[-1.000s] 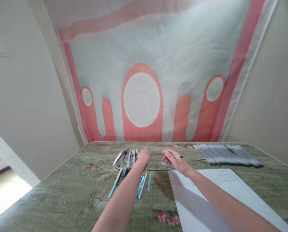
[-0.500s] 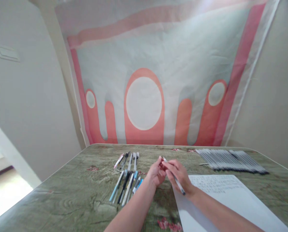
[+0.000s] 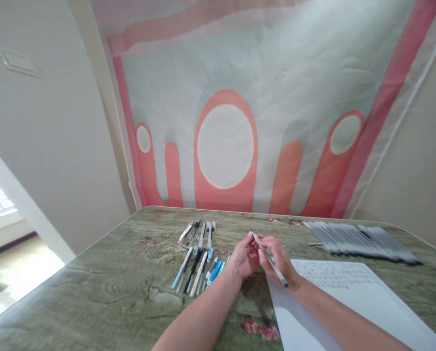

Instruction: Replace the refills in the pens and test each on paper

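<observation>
A slim, clear-barrelled pen [image 3: 276, 269] with a dark lower end slants between my two hands above the table. My right hand [image 3: 282, 261] has its fingers closed around the barrel, near the paper's left edge. My left hand [image 3: 244, 258] is turned palm up, its fingers curled and the thumb and fingertips pinched at the pen's upper end. Exactly what the left fingertips grip there is too small to make out clearly. Under my right forearm lies a white sheet of paper [image 3: 353, 302] with lines of handwriting across its top part.
Left of my hands, several mixed pens [image 3: 196, 273] in blue, black and white lie on the wood-patterned table [image 3: 123, 287]. Behind them is a smaller group of pens [image 3: 202, 235]. A long row of similar clear pens [image 3: 360, 242] lies at the back right. A patterned cloth [image 3: 225, 146] hangs behind.
The view has tilted and shifted slightly, so the table appears a little higher and the hands farther right. Both hands keep nearly the same pose around the pen.
</observation>
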A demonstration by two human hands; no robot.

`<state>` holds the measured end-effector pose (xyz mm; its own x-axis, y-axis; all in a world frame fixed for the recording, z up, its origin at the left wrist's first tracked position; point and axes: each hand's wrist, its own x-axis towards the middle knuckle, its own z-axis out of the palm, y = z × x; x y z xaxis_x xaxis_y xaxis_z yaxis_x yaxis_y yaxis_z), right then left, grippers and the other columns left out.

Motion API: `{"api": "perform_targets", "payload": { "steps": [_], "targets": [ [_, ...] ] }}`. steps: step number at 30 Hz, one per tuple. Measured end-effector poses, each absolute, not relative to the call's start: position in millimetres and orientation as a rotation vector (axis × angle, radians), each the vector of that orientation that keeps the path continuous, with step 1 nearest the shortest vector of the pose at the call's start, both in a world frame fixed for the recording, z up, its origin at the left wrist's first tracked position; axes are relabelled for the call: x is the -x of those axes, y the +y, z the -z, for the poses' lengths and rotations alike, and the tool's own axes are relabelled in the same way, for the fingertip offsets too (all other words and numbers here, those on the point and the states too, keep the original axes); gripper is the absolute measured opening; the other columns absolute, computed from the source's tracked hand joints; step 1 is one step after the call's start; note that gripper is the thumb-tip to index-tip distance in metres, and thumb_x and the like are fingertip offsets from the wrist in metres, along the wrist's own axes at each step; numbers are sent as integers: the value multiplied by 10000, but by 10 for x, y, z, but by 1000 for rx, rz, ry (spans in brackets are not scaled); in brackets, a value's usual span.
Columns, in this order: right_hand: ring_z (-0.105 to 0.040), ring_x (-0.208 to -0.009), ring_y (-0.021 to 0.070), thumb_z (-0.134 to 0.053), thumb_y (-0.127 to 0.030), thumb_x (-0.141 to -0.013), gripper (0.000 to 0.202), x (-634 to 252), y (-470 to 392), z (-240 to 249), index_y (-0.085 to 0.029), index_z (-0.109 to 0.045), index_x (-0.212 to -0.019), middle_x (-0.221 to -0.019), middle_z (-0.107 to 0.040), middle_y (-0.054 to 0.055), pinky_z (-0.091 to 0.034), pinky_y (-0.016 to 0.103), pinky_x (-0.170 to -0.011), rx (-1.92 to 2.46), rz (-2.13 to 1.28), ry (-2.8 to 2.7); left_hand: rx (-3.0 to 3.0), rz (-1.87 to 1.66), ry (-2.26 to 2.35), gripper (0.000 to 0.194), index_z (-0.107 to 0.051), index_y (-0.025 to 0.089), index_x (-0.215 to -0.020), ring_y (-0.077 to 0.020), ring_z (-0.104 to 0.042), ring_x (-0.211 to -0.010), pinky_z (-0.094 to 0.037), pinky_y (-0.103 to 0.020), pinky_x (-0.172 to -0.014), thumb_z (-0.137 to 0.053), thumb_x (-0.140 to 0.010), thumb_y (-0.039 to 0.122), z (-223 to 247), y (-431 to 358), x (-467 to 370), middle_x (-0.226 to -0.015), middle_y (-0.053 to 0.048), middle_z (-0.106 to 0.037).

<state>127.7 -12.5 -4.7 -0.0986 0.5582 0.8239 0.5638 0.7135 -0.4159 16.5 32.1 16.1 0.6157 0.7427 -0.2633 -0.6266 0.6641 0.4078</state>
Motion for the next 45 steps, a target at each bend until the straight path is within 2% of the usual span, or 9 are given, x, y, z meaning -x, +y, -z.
{"api": "perform_targets", "payload": {
  "steps": [6,45],
  "targets": [
    [-507,-1032,227,-459,-148,-789,236,-1307,-113,66,-229,-442,-1010,-1017,-523,92,-437,417,-860,904,-17,-1750,-297,-783,328,312,-568,105,-706,-86,-583,-671,-443,-187,-717,-397,-892,288,-127,343,-157,-690,-30,-593],
    [-519,-983,219,-467,-104,-776,246,-1305,-93,44,-208,-449,-998,-970,-523,89,-454,407,-830,861,60,-1790,-271,-782,342,221,-587,102,-708,-96,-594,-638,-441,-192,-689,-506,-837,263,-97,337,-157,-685,-39,-621]
  ]
}}
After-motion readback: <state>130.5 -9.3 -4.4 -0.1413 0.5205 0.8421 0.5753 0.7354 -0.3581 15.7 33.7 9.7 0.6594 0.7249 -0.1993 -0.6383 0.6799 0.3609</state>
